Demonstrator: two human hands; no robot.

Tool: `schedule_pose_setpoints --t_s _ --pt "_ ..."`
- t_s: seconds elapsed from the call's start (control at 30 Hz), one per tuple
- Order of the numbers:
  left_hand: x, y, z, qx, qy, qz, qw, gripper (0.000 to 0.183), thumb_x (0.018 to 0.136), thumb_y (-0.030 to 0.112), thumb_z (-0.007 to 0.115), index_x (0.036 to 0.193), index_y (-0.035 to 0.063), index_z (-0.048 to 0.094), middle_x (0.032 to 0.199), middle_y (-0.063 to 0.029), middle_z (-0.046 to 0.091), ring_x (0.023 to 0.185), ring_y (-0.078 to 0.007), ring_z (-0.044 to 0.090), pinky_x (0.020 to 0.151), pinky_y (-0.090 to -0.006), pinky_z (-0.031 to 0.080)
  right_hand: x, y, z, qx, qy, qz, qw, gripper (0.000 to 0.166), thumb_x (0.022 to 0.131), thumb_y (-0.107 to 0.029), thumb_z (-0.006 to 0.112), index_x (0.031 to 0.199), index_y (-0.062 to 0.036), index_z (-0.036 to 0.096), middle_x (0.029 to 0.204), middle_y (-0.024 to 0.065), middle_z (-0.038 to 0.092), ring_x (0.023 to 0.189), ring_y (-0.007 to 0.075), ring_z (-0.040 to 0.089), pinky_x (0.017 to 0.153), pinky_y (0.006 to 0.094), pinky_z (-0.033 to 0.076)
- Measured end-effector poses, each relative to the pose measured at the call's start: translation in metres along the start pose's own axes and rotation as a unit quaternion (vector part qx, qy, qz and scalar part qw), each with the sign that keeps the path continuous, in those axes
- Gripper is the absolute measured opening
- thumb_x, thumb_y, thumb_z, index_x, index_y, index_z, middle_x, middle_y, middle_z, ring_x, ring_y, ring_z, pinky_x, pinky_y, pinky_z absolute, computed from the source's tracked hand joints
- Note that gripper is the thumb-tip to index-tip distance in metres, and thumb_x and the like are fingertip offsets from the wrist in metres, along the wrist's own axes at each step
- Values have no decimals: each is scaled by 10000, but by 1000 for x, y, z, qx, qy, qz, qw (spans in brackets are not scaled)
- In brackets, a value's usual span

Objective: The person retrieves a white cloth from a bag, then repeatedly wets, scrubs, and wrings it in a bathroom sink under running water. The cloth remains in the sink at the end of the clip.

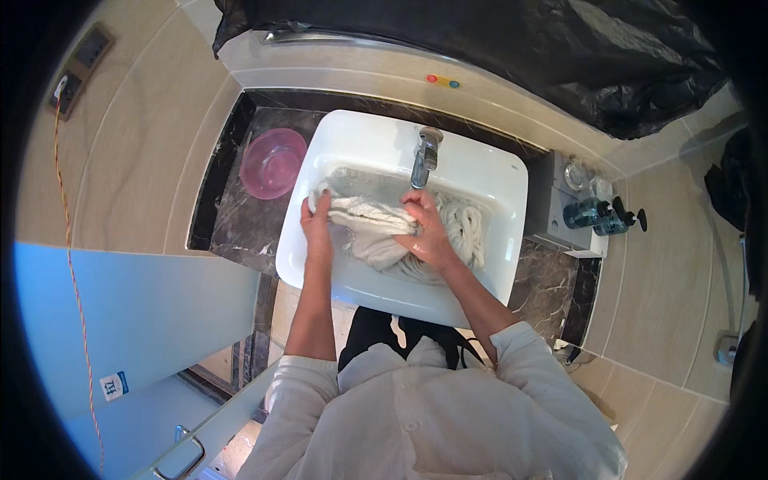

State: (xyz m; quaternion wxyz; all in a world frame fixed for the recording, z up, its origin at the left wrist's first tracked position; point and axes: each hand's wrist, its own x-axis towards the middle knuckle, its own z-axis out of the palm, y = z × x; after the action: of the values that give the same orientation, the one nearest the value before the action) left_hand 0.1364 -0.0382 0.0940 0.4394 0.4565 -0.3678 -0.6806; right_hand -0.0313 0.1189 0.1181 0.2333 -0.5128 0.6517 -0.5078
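Observation:
A wet white knitted garment (375,217) stretches between my two hands above the water in a white washbasin (372,135). My left hand (317,219) grips its left end, the thumb on the near side. At the other end my right hand (427,231) pinches the edge, fingers bent over the cloth. More of the soaked white fabric (465,228) lies bunched in the basin, to the right and below my hands. Cloudy water (375,183) fills part of the bowl. Just above my right hand is the spout of a chrome faucet (426,156).
On the dark marble counter (240,225), a pink plastic basin (273,163) stands left of the washbasin. Two pump bottles (588,215) and clear glasses (577,175) sit beside a grey box (549,207) at right. Black plastic sheeting (480,36) hangs above. A cord (69,258) runs down the left wall.

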Motion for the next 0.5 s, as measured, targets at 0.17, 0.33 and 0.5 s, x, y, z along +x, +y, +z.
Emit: schedule_pose_setpoints --t_s 0.17,0.33,0.5 --pt "-17 -41 52 -96 -76 -59 991 593 855 199 725 1343 92 406 1200 -83 554 965 -216 590 861 -334 487 -11 -5 4 283 82 218 930 666 706 -39 626 1341 -47 427 1193 102 547 1138 217 523 997 320 400" --pt "-2 -99 46 -136 -121 -164 969 739 885 207 711 1438 321 234 1199 -116 558 1005 -212 591 808 -378 535 -42 -61 42 95 88 75 989 599 746 -97 646 1304 -38 438 1124 123 565 1095 257 555 954 353 435" --pt "-7 -105 58 -382 -371 -370 761 362 967 288 583 1253 77 513 1042 -82 626 862 -215 638 734 -342 546 -41 -48 52 -151 70 -45 985 335 796 -186 678 1083 -48 574 960 132 571 800 347 632 685 436 530"
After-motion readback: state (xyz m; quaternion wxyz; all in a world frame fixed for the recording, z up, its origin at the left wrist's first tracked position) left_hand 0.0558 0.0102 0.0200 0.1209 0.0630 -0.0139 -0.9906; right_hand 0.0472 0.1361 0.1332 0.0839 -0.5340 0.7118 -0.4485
